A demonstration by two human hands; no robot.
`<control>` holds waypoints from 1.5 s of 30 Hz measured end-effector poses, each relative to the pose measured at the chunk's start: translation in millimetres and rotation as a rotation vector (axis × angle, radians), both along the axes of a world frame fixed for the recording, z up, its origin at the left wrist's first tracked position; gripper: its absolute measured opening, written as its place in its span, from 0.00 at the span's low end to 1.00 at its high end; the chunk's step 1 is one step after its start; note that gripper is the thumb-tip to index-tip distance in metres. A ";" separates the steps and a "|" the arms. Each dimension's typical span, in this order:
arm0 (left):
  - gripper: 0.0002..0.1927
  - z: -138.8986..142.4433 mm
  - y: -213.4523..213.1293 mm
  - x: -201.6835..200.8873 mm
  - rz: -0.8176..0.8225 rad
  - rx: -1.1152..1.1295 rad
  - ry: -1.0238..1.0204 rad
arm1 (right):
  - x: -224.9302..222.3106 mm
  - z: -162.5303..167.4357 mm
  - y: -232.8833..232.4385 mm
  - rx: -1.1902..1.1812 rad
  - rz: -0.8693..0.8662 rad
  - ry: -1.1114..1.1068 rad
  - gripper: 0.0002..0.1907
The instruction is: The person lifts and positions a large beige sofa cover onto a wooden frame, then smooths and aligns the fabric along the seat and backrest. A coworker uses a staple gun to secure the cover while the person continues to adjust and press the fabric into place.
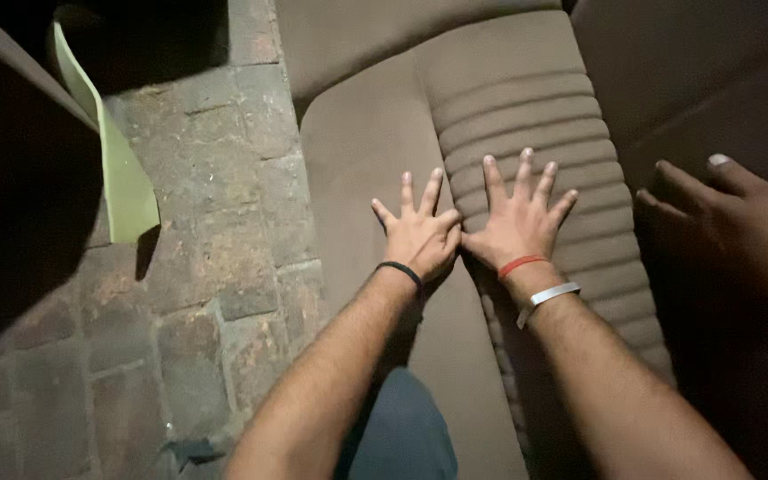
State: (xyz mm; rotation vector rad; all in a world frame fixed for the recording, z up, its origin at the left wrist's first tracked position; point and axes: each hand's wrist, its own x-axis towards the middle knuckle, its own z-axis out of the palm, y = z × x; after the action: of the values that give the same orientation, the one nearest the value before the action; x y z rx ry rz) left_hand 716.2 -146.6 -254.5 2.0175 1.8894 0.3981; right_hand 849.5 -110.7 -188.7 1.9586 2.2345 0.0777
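Beneath both palms lies a brown fabric seat cushion (375, 151), ribbed under the right hand (517, 227), smooth under the left hand (420, 236). Both hands lie flat, fingers spread, thumbs touching, pinching nothing. Risk: another person's hand (722, 209), close right of the grip, could be knocked; rough brick paving (215, 222) left could scuff the fabric.

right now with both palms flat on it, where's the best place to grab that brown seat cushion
Probably the long left edge of the brown seat cushion, coming from the brick floor side. That edge hangs free there, so fingers could curl under it. The left hand and right hand press flat on a smooth and ribbed top, offering no grip. Another person's hand crowds the right side.
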 end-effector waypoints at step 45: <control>0.36 -29.3 186.8 -77.3 0.305 0.206 -0.037 | -42.1 -5.0 286.6 0.044 0.283 0.170 0.35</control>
State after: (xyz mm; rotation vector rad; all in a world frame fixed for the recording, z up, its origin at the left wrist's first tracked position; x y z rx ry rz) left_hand 638.8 40.2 -283.9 1.8258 2.2168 0.7314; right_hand 807.4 175.9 -193.7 1.7134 2.6291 -0.0045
